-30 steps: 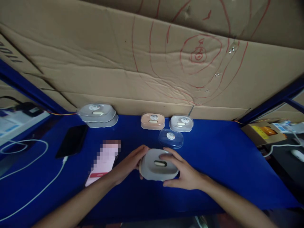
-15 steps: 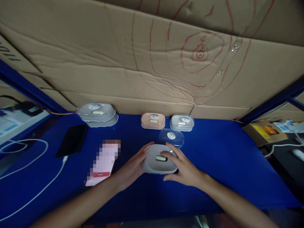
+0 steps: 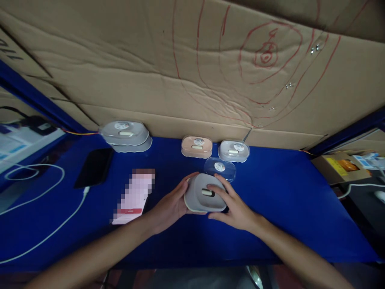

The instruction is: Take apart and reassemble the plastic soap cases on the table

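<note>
A grey oval plastic box (image 3: 195,200) with a pale pill-shaped piece in its top is between my hands, low over the blue table. My left hand (image 3: 176,200) grips its left side, thumb along the edge and fingers reaching underneath. Around the right side curls my right hand (image 3: 237,206), one finger reaching over the top close to the pale piece and the thumb at the near edge. Just behind the box lies a clear plastic cover (image 3: 230,171) with a round white label. The box's underside is hidden.
Along the cardboard wall stand stacked grey boxes (image 3: 132,138), a peach box (image 3: 189,151) and another grey box (image 3: 225,154), all with clear covers. A black phone (image 3: 93,168) on a white cable and a phone with a pink, blurred screen (image 3: 135,196) lie left.
The whole view has shifted slightly. The grey box has tilted a little, showing more of its left rim, and my left fingers now show beneath it. Both hands still hold it.
</note>
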Tool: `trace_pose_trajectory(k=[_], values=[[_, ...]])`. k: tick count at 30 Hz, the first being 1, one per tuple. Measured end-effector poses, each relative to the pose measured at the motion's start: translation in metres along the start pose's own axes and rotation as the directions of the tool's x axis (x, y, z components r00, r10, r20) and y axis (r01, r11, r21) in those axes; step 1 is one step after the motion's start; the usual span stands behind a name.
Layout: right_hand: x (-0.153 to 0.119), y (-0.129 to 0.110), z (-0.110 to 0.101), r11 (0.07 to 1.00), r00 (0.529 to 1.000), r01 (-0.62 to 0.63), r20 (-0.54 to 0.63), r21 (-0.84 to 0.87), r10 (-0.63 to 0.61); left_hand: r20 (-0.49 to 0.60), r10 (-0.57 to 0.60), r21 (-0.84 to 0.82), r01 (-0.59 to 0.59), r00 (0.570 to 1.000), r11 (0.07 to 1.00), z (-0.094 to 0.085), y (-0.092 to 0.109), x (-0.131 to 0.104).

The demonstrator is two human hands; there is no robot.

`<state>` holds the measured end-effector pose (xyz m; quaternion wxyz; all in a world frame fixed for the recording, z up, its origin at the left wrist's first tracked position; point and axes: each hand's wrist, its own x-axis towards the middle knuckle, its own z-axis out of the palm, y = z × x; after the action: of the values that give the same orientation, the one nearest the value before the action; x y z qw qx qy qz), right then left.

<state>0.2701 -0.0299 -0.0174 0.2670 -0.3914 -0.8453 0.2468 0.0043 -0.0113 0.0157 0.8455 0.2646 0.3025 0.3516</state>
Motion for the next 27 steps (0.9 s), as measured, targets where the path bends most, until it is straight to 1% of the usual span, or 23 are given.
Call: trace_pose_trajectory(k=[2, 5, 7, 9, 12, 13, 16, 18, 20, 24, 26, 27], values=[[0.0, 0.001, -0.003, 0.999, 0.999, 0.048, 0.007, -0.001, -0.048, 0.048, -0.003, -0.008, 0.003, 0.999, 1.0, -0.001, 0.0, -0.001], [0.002, 0.001, -0.007, 0.992, 0.992, 0.125, 0.023, -0.018, -0.125, 0.059, 0.005, -0.036, -0.003, 0.998, 0.999, 0.0, -0.001, -0.003], [0.003, -0.001, -0.008, 0.987, 0.991, 0.131, 0.022, -0.093, -0.13, 0.038, 0.014, -0.058, -0.011, 0.999, 0.998, 0.0, -0.001, -0.004], [0.005, -0.002, -0.008, 0.971, 0.992, 0.122, 0.041, -0.204, -0.116, 0.013, 0.017, -0.057, -0.016, 1.0, 0.998, 0.001, 0.0, -0.004], [0.007, 0.007, -0.012, 0.949, 0.992, 0.118, 0.086, -0.291, -0.096, -0.038, 0.023, -0.008, -0.023, 0.999, 1.0, 0.002, 0.002, -0.002], [0.008, 0.012, -0.015, 0.948, 0.994, 0.1, 0.079, -0.301, -0.079, -0.062, 0.023, 0.007, -0.023, 0.998, 1.0, 0.002, 0.003, -0.001], [0.011, 0.03, -0.023, 0.946, 1.0, -0.012, 0.021, -0.325, 0.02, -0.175, 0.031, 0.022, -0.027, 0.984, 0.999, 0.0, 0.005, 0.003], [0.012, 0.039, -0.028, 0.939, 0.998, -0.054, 0.014, -0.34, 0.062, -0.262, 0.037, 0.021, -0.033, 0.964, 0.999, -0.003, 0.006, 0.004], [0.013, 0.042, -0.031, 0.932, 0.997, -0.073, 0.004, -0.356, 0.079, -0.328, 0.05, 0.017, -0.046, 0.943, 0.999, -0.005, 0.008, 0.005], [0.013, 0.048, -0.039, 0.906, 0.993, -0.121, -0.048, -0.405, 0.111, -0.396, 0.068, 0.004, -0.073, 0.916, 0.997, -0.006, 0.012, 0.005], [0.013, 0.052, -0.043, 0.923, 0.987, -0.148, -0.108, -0.354, 0.116, -0.419, 0.069, 0.0, -0.076, 0.905, 0.997, -0.005, 0.013, 0.005], [0.013, 0.052, -0.043, 0.942, 0.981, -0.161, -0.149, -0.294, 0.121, -0.419, 0.073, 0.0, -0.081, 0.905, 0.997, -0.004, 0.013, 0.004]])
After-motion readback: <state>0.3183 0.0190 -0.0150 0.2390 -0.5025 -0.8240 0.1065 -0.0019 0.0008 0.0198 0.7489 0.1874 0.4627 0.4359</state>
